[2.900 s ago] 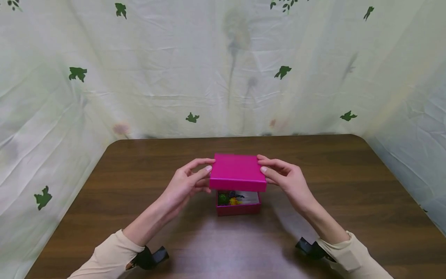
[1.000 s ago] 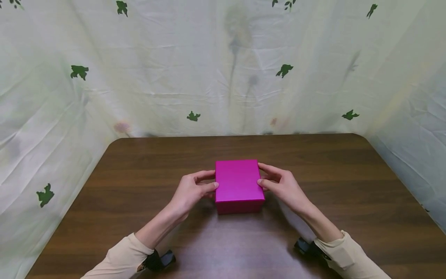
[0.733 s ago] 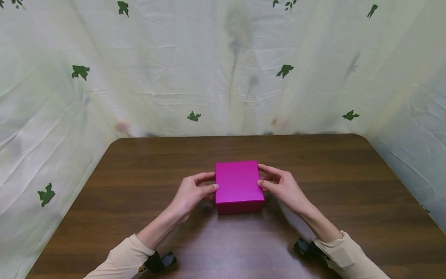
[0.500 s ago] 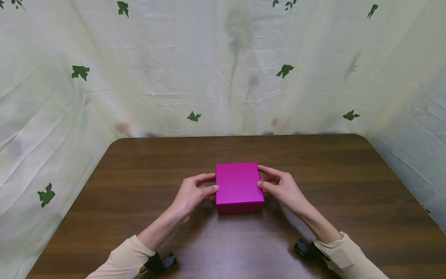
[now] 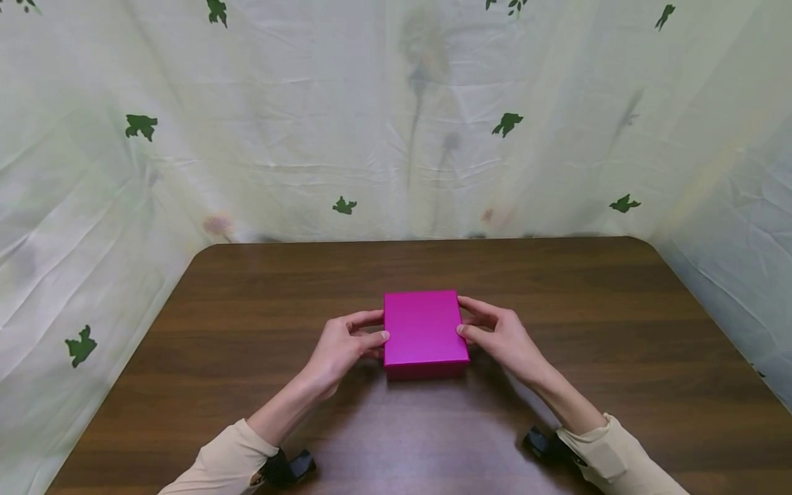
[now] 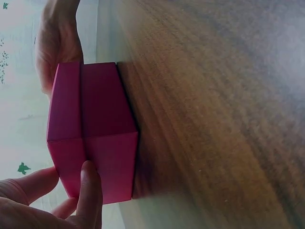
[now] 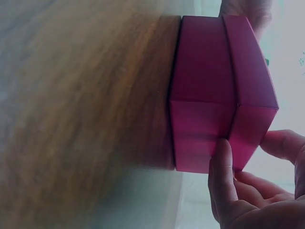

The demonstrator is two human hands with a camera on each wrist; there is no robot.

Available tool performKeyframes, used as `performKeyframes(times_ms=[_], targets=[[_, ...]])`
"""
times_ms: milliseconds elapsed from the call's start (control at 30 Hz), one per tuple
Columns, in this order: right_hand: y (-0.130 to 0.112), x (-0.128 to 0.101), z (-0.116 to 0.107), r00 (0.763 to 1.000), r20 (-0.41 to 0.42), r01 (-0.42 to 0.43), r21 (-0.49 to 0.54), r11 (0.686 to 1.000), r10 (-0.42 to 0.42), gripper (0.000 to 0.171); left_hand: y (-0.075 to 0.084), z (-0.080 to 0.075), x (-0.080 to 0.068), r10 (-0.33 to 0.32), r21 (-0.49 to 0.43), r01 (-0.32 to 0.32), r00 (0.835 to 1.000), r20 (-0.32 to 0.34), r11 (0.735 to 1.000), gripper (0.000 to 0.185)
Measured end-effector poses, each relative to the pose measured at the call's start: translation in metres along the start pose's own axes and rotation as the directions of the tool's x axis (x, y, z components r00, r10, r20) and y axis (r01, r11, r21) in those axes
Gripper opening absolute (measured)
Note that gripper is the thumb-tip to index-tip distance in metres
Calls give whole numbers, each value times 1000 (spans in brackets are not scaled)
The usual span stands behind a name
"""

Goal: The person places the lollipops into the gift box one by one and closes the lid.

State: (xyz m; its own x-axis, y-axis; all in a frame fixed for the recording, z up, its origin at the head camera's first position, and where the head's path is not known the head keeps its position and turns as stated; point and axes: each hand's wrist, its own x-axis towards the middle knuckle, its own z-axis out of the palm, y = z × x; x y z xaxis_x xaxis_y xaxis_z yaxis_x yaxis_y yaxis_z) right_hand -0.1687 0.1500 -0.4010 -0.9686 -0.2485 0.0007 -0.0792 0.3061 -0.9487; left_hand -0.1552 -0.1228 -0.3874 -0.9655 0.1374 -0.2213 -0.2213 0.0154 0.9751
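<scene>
A bright pink lid (image 5: 425, 326) sits level over the darker pink box base (image 5: 427, 372) on the table. My left hand (image 5: 337, 347) holds the lid's left side, thumb at the top edge and fingers along the side wall. On the opposite side, my right hand (image 5: 509, 344) grips the lid in the same way. Both wrist views show the lid (image 6: 65, 107) covering the upper part of the base (image 7: 202, 62), with a lower band of the base exposed. A fingertip of each hand lies near the lid's lower edge. The inside of the box is hidden.
The brown wooden table (image 5: 278, 282) has rounded far corners. A pale curtain (image 5: 278, 137) with green leaf shapes hangs behind it and at both sides. Dark wrist cameras (image 5: 291, 467) are strapped near the beige sleeves (image 5: 216, 457).
Earlier the lid was held above the base, with green and yellow items visible inside. Both hands have lowered it onto the base, and it has slid slightly further down over the last second.
</scene>
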Motion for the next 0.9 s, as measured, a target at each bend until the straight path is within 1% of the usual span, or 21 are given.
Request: performKeyframes(times_ms=[200, 500, 667, 733, 767, 800, 833, 867, 900], targets=[[4, -2, 2, 1000, 4, 16, 0, 1000, -16, 56, -3, 0, 0, 3, 0, -3, 1000, -10, 1000, 43], [6, -3, 5, 1000, -1, -1, 36, 999, 1, 56, -6, -2, 0, 9, 3, -9, 1000, -7, 1000, 43], [6, -4, 8, 1000, -9, -23, 69, 997, 23, 55, -8, -2, -1, 20, 12, -20, 1000, 3, 1000, 42], [5, -4, 8, 1000, -8, -27, 68, 997, 28, 55, -8, -2, -1, 35, 45, -35, 999, 5, 998, 42], [4, -5, 8, 1000, -10, -26, 51, 998, 26, 54, -8, -2, -2, 45, 70, -45, 999, 7, 997, 42], [3, -6, 7, 1000, -14, -22, 25, 999, 23, 54, -7, -3, -2, 62, 115, -62, 998, 5, 991, 42], [2, -7, 6, 1000, -18, -16, -6, 1000, 16, 53, -6, -4, -3, 91, 180, -89, 996, -2, 980, 42], [1, -8, 5, 1000, -26, -6, -53, 999, 5, 53, -5, -5, -4, 126, 251, -121, 992, -6, 960, 42], [-1, -10, 3, 999, -34, 5, -110, 994, -9, 54, -3, -6, -6, 176, 337, -163, 984, -8, 927, 43]])
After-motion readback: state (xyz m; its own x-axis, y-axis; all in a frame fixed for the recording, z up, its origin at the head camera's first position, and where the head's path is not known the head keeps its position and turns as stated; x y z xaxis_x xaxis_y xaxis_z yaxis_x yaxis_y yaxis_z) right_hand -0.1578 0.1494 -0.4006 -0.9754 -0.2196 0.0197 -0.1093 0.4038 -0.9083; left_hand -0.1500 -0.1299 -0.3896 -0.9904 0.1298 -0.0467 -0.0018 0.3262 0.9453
